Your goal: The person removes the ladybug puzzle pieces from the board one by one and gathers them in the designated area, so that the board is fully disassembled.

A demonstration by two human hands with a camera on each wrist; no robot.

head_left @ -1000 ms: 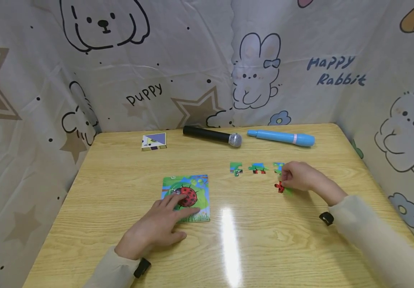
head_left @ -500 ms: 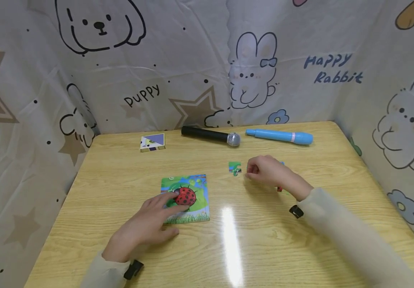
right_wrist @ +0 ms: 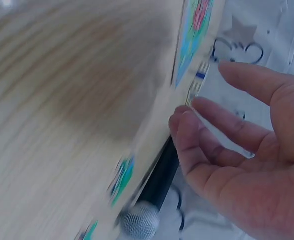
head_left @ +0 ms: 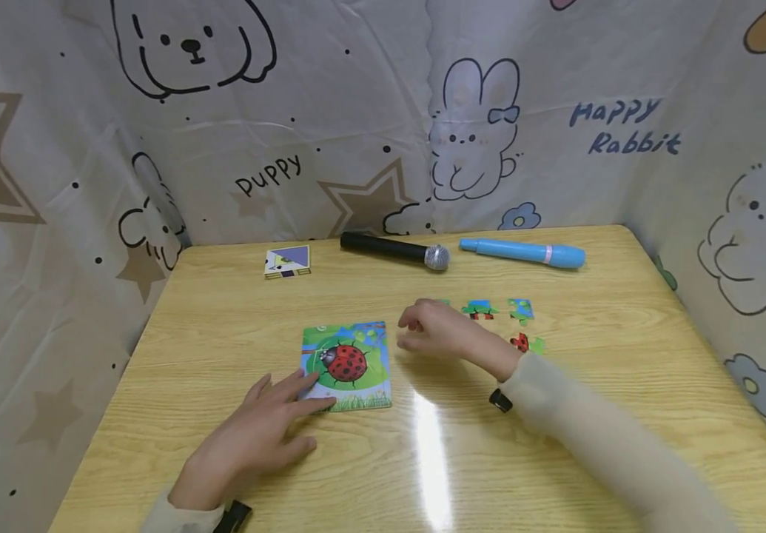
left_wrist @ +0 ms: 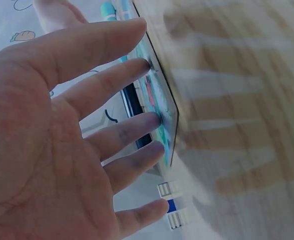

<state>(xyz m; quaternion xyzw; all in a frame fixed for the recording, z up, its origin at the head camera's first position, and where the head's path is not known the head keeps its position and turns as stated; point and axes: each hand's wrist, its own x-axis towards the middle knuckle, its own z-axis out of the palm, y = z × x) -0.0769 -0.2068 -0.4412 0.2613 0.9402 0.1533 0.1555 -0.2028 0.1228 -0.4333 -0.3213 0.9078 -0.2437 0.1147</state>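
Observation:
A square ladybug puzzle board point(head_left: 349, 363) lies flat left of the table's middle. My left hand point(head_left: 249, 437) has its fingers spread, the fingertips at the board's lower left part; the left wrist view shows the board's edge point(left_wrist: 176, 125) by these fingers. Just right of the board, over the table, is my right hand point(head_left: 445, 333). In the right wrist view that hand point(right_wrist: 242, 150) has loosely bent fingers, the thumb apart, and nothing between them. Beyond it lie jigsaw pieces: a blue-and-green one point(head_left: 479, 306), a corner one point(head_left: 521, 308) and a red spotted one point(head_left: 519, 342). Another piece point(head_left: 444, 302) is mostly hidden behind the hand.
Along the back of the table lie a black microphone point(head_left: 389, 248) with a silver head and a blue microphone-shaped stick point(head_left: 522, 252). A small patterned square box point(head_left: 287, 261) is at the back left. Printed cloth point(head_left: 356, 96) stands around the table's back and sides.
My right hand has travelled left from the red spotted piece, past the upper row of pieces, toward the board. My left hand has drawn back toward the board's lower left corner, uncovering the ladybug.

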